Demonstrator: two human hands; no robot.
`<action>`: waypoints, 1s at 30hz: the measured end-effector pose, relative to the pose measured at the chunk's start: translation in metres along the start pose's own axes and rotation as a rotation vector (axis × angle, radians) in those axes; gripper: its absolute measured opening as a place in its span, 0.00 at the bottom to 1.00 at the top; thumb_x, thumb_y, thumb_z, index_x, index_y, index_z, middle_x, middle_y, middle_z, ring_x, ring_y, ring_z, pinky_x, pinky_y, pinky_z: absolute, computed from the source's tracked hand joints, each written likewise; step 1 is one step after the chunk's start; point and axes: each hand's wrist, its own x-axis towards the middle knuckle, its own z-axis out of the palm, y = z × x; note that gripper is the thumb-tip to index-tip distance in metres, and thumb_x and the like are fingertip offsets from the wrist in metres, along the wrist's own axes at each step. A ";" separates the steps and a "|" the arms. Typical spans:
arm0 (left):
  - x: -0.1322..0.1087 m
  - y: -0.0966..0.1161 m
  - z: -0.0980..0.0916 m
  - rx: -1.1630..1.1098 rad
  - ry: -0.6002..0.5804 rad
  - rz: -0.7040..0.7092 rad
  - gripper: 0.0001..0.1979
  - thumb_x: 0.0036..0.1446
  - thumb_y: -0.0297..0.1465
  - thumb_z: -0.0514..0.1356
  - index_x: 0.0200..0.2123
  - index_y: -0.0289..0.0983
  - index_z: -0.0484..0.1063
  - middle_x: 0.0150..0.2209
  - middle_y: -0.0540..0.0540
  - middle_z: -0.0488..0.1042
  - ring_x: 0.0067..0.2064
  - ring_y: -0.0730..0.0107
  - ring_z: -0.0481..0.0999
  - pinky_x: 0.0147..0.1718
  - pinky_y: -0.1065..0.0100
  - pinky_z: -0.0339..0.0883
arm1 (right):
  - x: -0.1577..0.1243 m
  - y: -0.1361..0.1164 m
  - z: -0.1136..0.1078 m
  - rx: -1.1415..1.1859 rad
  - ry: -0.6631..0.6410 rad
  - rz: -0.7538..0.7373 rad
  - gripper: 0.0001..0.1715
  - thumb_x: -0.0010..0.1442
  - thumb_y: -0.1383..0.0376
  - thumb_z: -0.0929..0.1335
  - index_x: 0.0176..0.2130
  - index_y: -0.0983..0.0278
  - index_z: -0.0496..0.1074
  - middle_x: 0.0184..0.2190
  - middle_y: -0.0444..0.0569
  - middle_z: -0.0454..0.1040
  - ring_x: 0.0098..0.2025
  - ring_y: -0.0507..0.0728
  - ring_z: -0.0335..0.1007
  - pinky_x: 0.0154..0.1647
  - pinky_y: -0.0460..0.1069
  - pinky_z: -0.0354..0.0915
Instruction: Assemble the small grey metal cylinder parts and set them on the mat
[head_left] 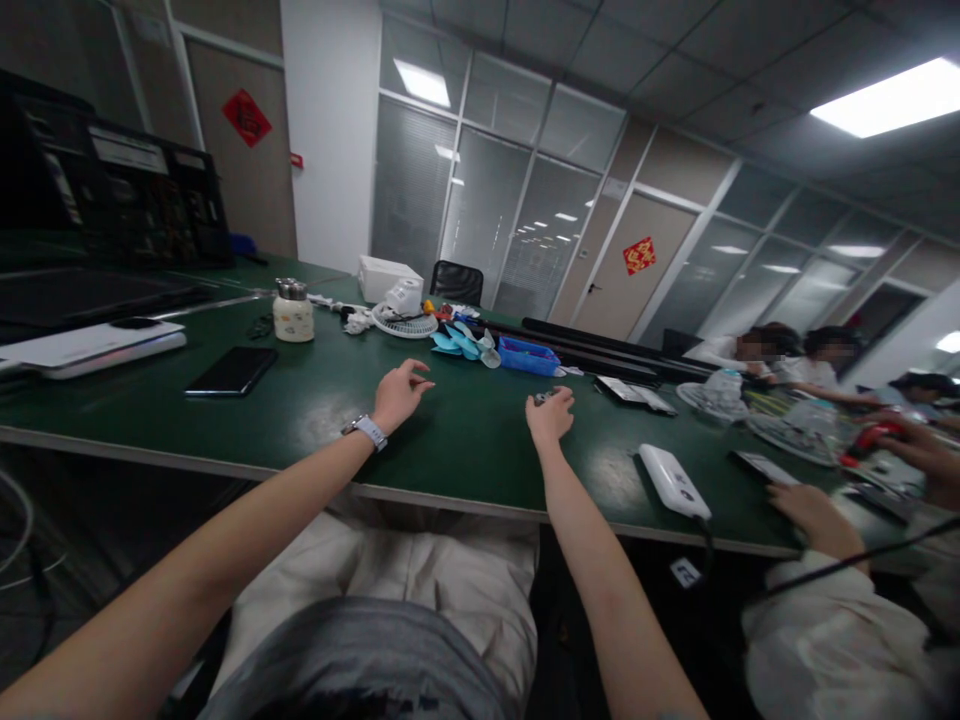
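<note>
My left hand (399,392) hovers just over the green table (465,440), fingers loosely curled and apart, holding nothing; a watch with a pale strap sits on its wrist. My right hand (551,412) rests on the table to the right, fingers closed round a small dark object (546,396) that I cannot make out. Beyond my hands lie blue fan blades (465,343), a white fan grille (405,321) and a blue tray (529,356).
A black phone (232,371) and a cream flask (292,311) stand at the left, beside a white laptop-like device (90,346). A white power bank (673,481) lies at the right near a neighbour's hand (806,509). Other people sit at the far right.
</note>
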 end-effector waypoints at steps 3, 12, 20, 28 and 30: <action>-0.001 0.003 0.003 -0.169 -0.085 0.014 0.18 0.49 0.37 0.66 0.44 0.40 0.69 0.32 0.47 0.81 0.36 0.61 0.79 0.39 0.63 0.66 | -0.010 -0.015 0.004 0.234 -0.040 -0.277 0.25 0.63 0.54 0.60 0.52 0.69 0.63 0.45 0.55 0.67 0.45 0.58 0.63 0.50 0.53 0.56; 0.000 -0.004 0.021 -0.685 -0.364 -0.184 0.31 0.41 0.41 0.70 0.46 0.37 0.63 0.29 0.47 0.81 0.33 0.64 0.80 0.35 0.65 0.69 | -0.044 -0.046 0.050 0.788 -0.703 -0.524 0.27 0.60 0.46 0.61 0.40 0.62 0.78 0.31 0.46 0.71 0.20 0.47 0.59 0.25 0.46 0.60; -0.004 -0.002 0.019 -0.774 -0.482 -0.232 0.32 0.41 0.41 0.70 0.48 0.36 0.64 0.30 0.47 0.81 0.37 0.63 0.80 0.40 0.63 0.70 | -0.047 -0.045 0.049 0.933 -0.870 -0.479 0.24 0.53 0.51 0.69 0.45 0.60 0.77 0.39 0.48 0.76 0.23 0.47 0.62 0.22 0.44 0.61; -0.003 0.001 0.018 -0.783 -0.565 -0.250 0.30 0.43 0.43 0.70 0.46 0.36 0.66 0.29 0.46 0.81 0.40 0.62 0.80 0.42 0.63 0.69 | -0.053 -0.053 0.038 0.806 -0.756 -0.441 0.20 0.57 0.54 0.67 0.42 0.64 0.76 0.33 0.46 0.79 0.32 0.52 0.71 0.30 0.45 0.65; -0.004 0.001 0.018 -0.772 -0.570 -0.240 0.29 0.44 0.43 0.69 0.46 0.35 0.66 0.29 0.46 0.81 0.39 0.62 0.80 0.41 0.63 0.69 | -0.049 -0.052 0.032 0.754 -0.683 -0.451 0.20 0.59 0.54 0.65 0.43 0.65 0.76 0.35 0.46 0.78 0.33 0.53 0.70 0.32 0.46 0.65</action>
